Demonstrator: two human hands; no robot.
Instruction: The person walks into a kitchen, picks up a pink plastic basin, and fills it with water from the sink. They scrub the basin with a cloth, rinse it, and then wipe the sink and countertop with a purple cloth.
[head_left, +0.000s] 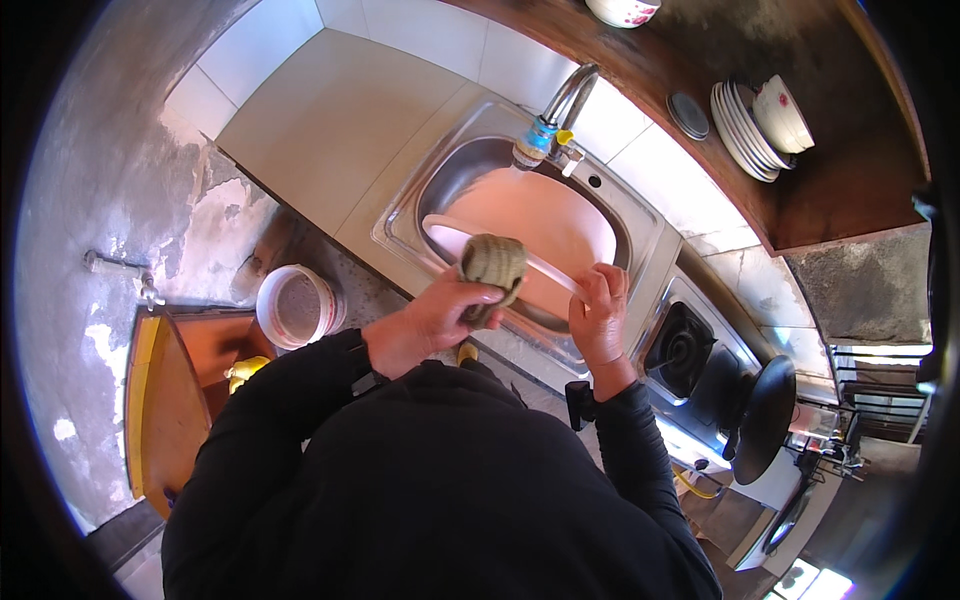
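A folded, ribbed olive-brown cloth (495, 259) is bunched in my left hand (442, 307), held up over the near edge of the sink. Beyond it, a large pink basin (536, 206) stands tilted inside the stainless-steel sink (450, 161). My right hand (600, 304) grips the basin's pale rim near its right end. The cloth and left hand hide part of that rim. Above the far side of the sink hangs a curved chrome faucet (577, 79) with a blue and clear end fitting (534, 142). Whether water runs from it, I cannot tell.
A tiled counter (337, 112) adjoins the sink on the left. To the right is a gas stove (679, 349), with a dark round pan (765, 420) nearby. A white bucket (300, 307) stands at lower left. Stacked plates (739, 131) and a bowl (782, 116) sit on the wooden shelf (697, 169).
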